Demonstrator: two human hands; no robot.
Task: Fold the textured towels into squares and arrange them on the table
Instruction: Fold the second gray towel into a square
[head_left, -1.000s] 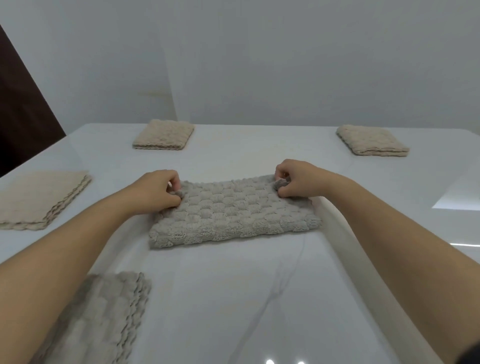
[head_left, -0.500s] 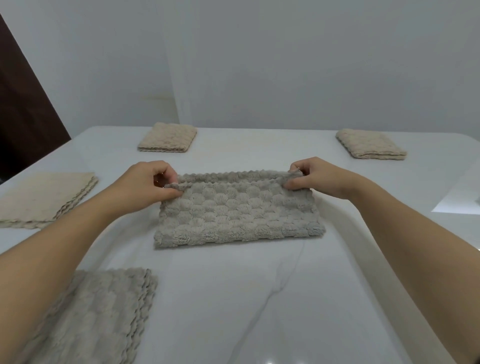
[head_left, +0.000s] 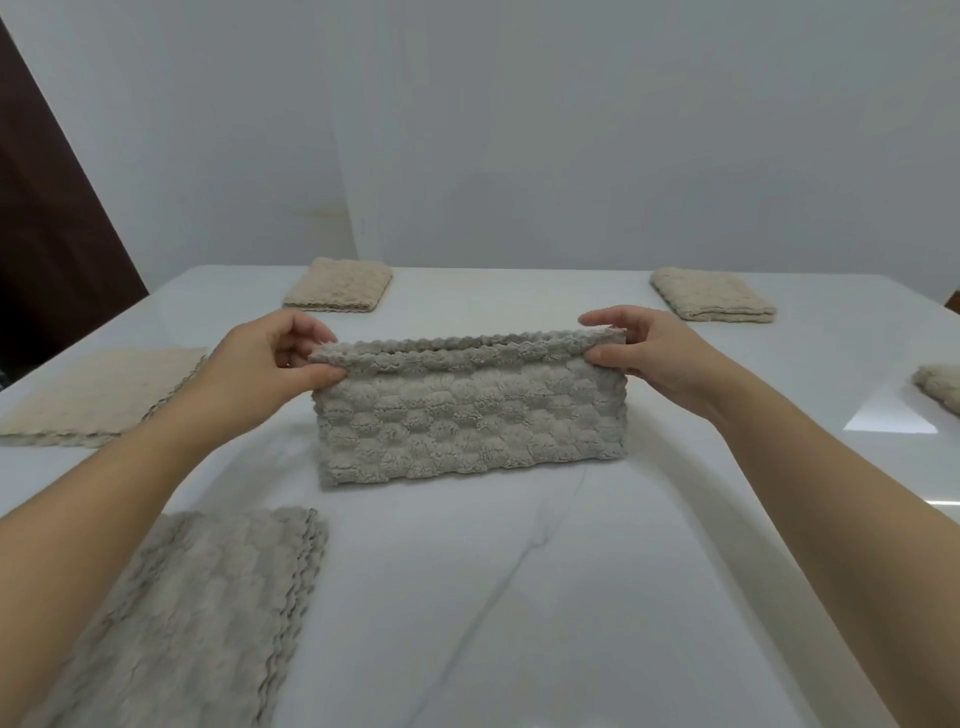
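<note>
A grey textured towel (head_left: 470, 415), folded into a long strip, stands up from the middle of the white table (head_left: 519, 597) with its lower edge on the surface. My left hand (head_left: 270, 364) pinches its upper left corner. My right hand (head_left: 649, 353) pinches the upper right corner. The towel's far side is hidden.
Two folded beige towels lie at the back, one on the left (head_left: 338, 285) and one on the right (head_left: 712, 294). A flat beige towel (head_left: 104, 397) lies at the left, a flat grey towel (head_left: 197, 613) near left, and part of another towel (head_left: 943, 385) at the right edge.
Both hands have lifted the towel's far edge off the table, so the strip went from lying flat to standing upright. The hands have moved up and slightly apart.
</note>
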